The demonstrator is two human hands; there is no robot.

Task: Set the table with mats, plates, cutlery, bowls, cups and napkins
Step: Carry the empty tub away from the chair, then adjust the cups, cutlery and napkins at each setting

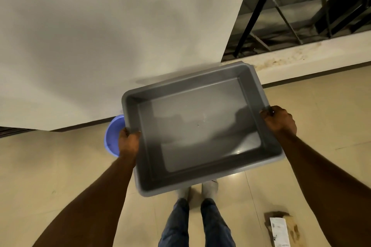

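The pale tiled floor (60, 166) bears a torn cardboard scrap (282, 228) near the person's shoes (197, 189).

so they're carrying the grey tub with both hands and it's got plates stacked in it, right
Not quite. The head view shows the left hand and right hand gripping opposite rims of the grey tub, but it holds no plates; its bottom is bare.

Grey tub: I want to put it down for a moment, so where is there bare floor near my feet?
The grey tub, held by the left hand and right hand, is above open tile. Bare floor lies left of the legs, below the blue bowl. On the right, tile is free between the wall base and the paper packet.
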